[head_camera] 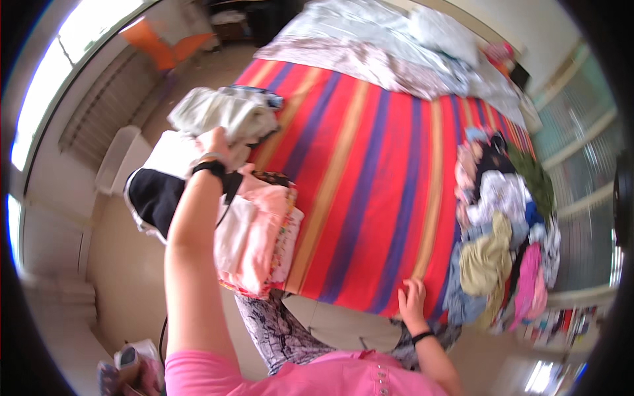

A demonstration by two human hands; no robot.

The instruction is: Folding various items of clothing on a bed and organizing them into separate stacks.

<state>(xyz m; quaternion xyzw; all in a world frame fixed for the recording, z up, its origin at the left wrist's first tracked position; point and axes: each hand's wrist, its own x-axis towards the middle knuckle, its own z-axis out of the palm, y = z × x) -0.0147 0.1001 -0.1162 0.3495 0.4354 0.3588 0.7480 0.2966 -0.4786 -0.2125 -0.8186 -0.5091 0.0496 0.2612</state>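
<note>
My left hand (214, 143) is stretched out to a stack of folded clothes, touching a light grey garment (223, 111) on top; whether its fingers grip the cloth is hard to see. Below it lie a white and black garment (156, 198) and a stack of folded pink and white clothes (257, 222). My right hand (412, 302) rests at the near edge of the red striped bed cover (356, 198), fingers spread and holding nothing. To its right is a loose heap of clothes, with a khaki garment (483, 257) nearest.
A crumpled pale quilt (356, 54) and a white pillow (443, 32) lie across the bed's far side. An orange chair (166, 49) stands at the far left, and a white plastic container (119, 158) is beside the bed. Shoes (131, 366) are at the lower left.
</note>
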